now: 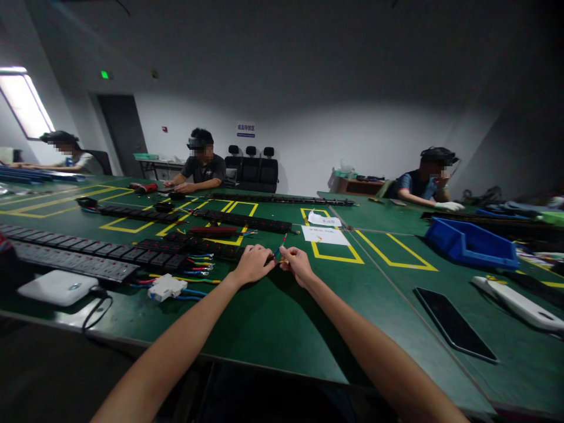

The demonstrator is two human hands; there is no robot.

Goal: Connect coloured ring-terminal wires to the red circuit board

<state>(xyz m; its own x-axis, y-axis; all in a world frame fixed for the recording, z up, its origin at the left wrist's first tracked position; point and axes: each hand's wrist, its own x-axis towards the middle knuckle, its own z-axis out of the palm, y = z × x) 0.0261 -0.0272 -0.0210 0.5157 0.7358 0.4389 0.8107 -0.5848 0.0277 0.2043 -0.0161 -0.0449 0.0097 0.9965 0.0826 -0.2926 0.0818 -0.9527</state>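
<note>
Side by side at the middle of the green table (282, 329), my two hands meet at the end of a black power strip (222, 249). My left hand (253, 264) is closed over that end, its fingers hiding most of it. Thin coloured wires (284, 239), red, blue and yellow-green, stick out between the hands. My right hand (298, 265) pinches them between thumb and fingertips; their exact ends are too small to make out. Left of my hands lie more wires with ring terminals (205, 264) and a white circuit breaker (167, 287) with cables.
Long socket strips (79, 261) and a white power bank (59, 288) lie left. Paper sheets (325, 235) lie ahead. Right are a blue bin (471, 244), a phone (456, 323) and a white device (520, 302). Several people sit around the table.
</note>
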